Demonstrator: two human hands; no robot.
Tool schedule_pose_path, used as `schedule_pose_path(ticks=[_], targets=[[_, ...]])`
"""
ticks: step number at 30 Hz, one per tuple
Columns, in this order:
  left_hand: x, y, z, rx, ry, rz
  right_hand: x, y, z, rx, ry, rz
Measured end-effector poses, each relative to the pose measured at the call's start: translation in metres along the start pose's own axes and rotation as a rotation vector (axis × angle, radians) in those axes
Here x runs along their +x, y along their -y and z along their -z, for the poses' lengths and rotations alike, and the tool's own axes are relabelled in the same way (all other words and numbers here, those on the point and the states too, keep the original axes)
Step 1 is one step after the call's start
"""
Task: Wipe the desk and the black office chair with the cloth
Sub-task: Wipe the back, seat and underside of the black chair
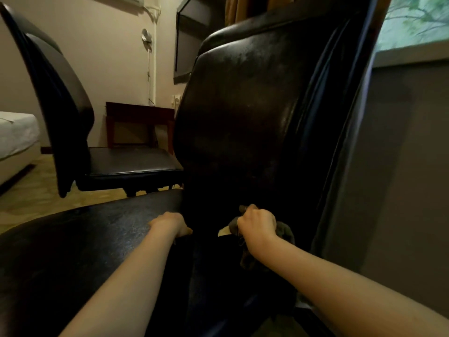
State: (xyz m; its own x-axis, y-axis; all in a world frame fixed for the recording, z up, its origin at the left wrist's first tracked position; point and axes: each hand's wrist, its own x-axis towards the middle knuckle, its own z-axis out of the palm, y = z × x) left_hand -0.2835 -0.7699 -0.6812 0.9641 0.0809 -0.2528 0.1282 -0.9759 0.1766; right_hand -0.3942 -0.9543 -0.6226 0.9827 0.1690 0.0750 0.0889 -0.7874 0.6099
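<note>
The right hand (257,224) is clenching the soft, limp cloth (285,233), bunching it low against the backrest of the black office chair (243,117). The left hand (170,222) is bracing the slick seat, which is likely to swivel; I cannot tell its grip.

Dim, warm room light. Faint sheen on chair back (245,98) above right hand (257,224); deep shadow between left hand (171,223) and right. Soft blur throughout, edges bowed.

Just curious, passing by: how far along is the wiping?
Done: unclear; the backrest shows smeary streaks up top, perhaps from wiping. In hand: the right hand grips the cloth at the backrest base, the left hand rests on the seat. Left: the desk is not in view, so unjudged.
</note>
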Motion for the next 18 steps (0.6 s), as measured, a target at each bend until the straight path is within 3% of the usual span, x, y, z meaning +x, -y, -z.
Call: schedule_pose_path(ticks=[6, 10, 12, 15, 18], targets=[[-0.05, -0.027, 0.017, -0.083, 0.026, -0.18, -0.059, -0.035, 0.03, -0.054, 0.06, 0.014], [-0.081, -0.049, 0.032, -0.206, -0.064, -0.237, -0.086, -0.075, 0.056, 0.126, -0.124, 0.017], [-0.097, -0.063, 0.043, -0.302, -0.164, -0.276, -0.096, -0.091, 0.07, 0.231, -0.248, 0.003], [-0.122, -0.09, 0.063, -0.453, -0.442, -0.39, -0.098, -0.108, 0.078, 0.348, -0.454, -0.03], [-0.148, -0.113, 0.086, -0.7, -0.701, -0.558, -0.087, -0.115, 0.077, 0.322, -0.712, -0.099]])
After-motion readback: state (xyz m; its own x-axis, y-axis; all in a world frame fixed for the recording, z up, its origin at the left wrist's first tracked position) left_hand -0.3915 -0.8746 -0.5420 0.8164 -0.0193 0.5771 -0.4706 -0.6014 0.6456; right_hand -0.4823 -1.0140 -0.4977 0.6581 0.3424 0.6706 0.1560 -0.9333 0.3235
